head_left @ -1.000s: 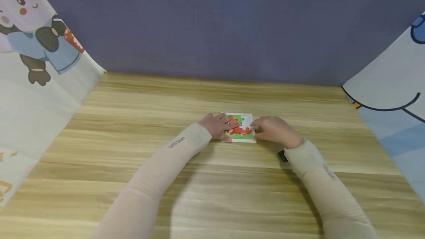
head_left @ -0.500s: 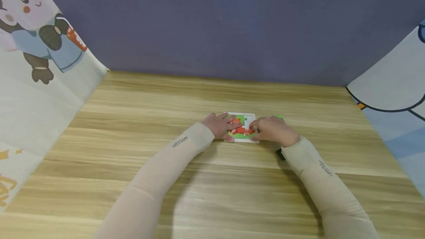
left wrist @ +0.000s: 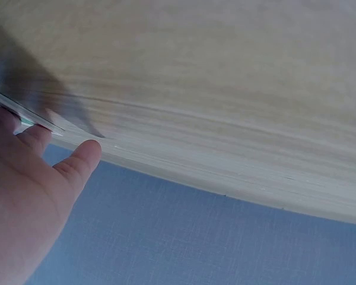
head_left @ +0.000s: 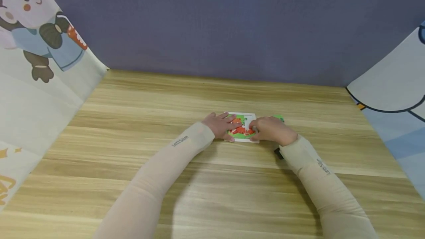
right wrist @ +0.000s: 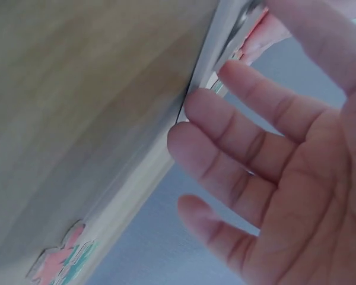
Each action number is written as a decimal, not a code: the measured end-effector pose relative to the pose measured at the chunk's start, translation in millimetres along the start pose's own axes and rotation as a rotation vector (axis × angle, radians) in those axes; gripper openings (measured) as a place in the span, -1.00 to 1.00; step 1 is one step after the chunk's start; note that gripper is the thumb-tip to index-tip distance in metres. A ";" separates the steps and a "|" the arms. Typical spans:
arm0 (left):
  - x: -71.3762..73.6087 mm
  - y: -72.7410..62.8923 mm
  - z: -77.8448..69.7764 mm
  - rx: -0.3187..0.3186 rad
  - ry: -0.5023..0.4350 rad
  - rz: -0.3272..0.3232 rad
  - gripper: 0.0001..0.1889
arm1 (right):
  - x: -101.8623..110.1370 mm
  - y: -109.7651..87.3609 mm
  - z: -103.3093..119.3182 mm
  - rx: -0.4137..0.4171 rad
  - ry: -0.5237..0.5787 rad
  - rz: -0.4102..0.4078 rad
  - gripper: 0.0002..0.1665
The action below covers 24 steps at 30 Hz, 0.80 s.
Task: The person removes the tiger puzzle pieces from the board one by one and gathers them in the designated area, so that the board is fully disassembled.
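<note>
the framed puzzle (head_left: pixel 244 132) lies flat on the wooden table (head_left: pixel 212 202) between the hands, its seemingly longer side running left to right, roughly along the table's far edge. red and green pieces show inside its white border, beside a white patch. the left hand (head_left: pixel 220 125) rests spread wide on it; the right hand (head_left: pixel 273 130) bends at its right side, pinching or not, i cannot tell.
</note>
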<state>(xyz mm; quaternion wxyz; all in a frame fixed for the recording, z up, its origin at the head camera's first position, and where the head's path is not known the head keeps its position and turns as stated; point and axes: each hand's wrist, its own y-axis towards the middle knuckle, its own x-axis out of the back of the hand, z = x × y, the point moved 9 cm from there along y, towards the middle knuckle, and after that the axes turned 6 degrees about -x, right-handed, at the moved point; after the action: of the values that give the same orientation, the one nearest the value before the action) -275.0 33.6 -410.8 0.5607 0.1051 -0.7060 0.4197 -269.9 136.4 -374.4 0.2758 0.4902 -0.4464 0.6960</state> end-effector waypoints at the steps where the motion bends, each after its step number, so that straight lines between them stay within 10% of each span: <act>1: -0.3 0.3 0.3 0.000 0.001 0.001 -0.23 | -0.3 0.3 -0.3 -0.001 0.006 0.001 -0.65; 24: 7.6 2.9 3.0 0.010 -0.018 -0.021 -0.24 | 1.0 10.2 -13.8 0.026 0.176 0.032 -0.62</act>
<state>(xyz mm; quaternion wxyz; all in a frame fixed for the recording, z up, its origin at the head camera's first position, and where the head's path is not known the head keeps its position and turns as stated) -281.6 35.8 -405.6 0.5583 0.1194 -0.7077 0.4163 -284.7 144.1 -378.7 0.2966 0.4236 -0.4193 0.7462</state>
